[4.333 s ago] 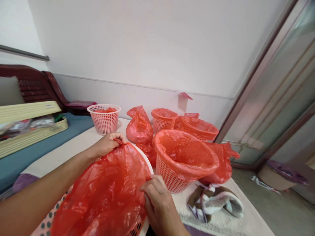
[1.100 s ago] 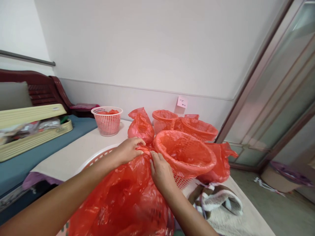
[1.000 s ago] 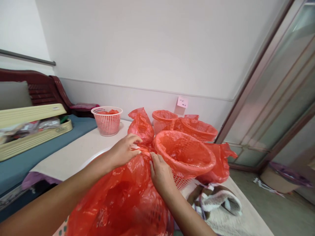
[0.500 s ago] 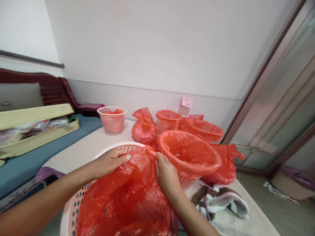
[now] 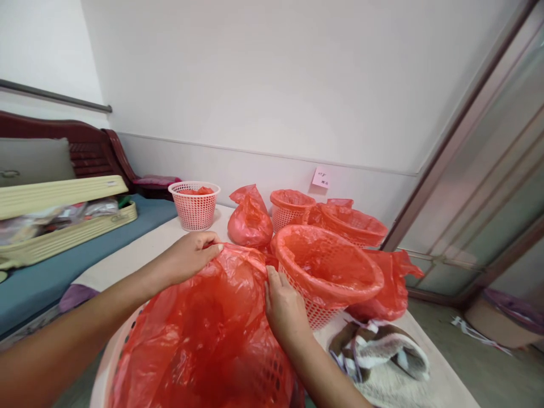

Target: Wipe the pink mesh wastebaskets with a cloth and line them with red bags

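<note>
Left hand (image 5: 189,258) pinching, right hand (image 5: 287,306) gripping: both have the far edge of the red bag (image 5: 204,328), spread in the near basket (image 5: 104,368)! Crowding the right hand, a lined basket (image 5: 310,311); far beyond, a bunched sack (image 5: 250,224); near right, crumpled cloth (image 5: 382,354) on the table (image 5: 440,368).

Bare left hand (image 5: 191,258) and bare right hand (image 5: 287,310) of one person.
I see uncovered, slim forearms (image 5: 100,314) tapering to narrow wrists (image 5: 160,274), and a rounded left thumbnail (image 5: 220,247).
</note>
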### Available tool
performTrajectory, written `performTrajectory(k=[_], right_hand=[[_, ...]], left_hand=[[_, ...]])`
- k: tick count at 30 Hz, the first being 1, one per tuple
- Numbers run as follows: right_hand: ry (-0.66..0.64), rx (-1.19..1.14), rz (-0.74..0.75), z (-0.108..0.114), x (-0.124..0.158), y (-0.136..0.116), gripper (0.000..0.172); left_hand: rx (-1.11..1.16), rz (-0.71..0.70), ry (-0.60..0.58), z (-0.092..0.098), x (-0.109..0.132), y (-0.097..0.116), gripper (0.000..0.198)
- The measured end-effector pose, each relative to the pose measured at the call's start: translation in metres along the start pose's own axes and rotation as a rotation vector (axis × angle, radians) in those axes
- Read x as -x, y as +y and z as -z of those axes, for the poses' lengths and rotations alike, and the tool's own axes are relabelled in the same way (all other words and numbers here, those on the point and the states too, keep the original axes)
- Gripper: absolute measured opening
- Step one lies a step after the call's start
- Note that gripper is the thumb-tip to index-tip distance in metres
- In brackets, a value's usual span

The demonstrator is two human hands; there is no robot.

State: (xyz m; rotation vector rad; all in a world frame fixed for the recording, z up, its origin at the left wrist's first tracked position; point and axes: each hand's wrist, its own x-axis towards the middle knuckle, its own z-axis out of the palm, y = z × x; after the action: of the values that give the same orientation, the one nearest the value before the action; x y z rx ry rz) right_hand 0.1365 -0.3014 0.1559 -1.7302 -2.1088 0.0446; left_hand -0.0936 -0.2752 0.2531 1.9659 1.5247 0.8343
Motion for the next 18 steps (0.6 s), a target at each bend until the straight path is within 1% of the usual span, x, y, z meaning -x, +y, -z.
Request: performTrajectory(k=[2, 5, 7, 9, 14, 18], right_hand=[[-0.013, 0.008, -0.005, 0.001, 0.001, -0.002, 0.046], [-0.015, 0.005, -0.012, 0.001, 0.002, -0.003, 0.046], [-0.010, 0.001, -0.007, 0.000, 0.002, -0.002, 0.045], [-0.006, 0.002, 0.004, 0.000, 0.002, -0.002, 0.044], [-0.005, -0.012, 0.003, 0.000, -0.001, -0.002, 0.044], [0.011, -0.034, -0.012, -0.001, -0.005, 0.001, 0.043]], left_hand=[[-0.019, 0.015, 0.012, 0.003, -0.008, 0.000, 0.029], [-0.006, 0.057, 0.019, 0.010, -0.021, -0.007, 0.030], [0.027, 0.102, -0.010, 0.015, -0.027, -0.014, 0.029], [0.087, 0.164, -0.070, 0.021, -0.030, -0.024, 0.027], [0.282, 0.344, -0.233, 0.031, -0.022, -0.052, 0.025], [0.511, 0.452, -0.293, 0.033, -0.007, -0.072, 0.028]])
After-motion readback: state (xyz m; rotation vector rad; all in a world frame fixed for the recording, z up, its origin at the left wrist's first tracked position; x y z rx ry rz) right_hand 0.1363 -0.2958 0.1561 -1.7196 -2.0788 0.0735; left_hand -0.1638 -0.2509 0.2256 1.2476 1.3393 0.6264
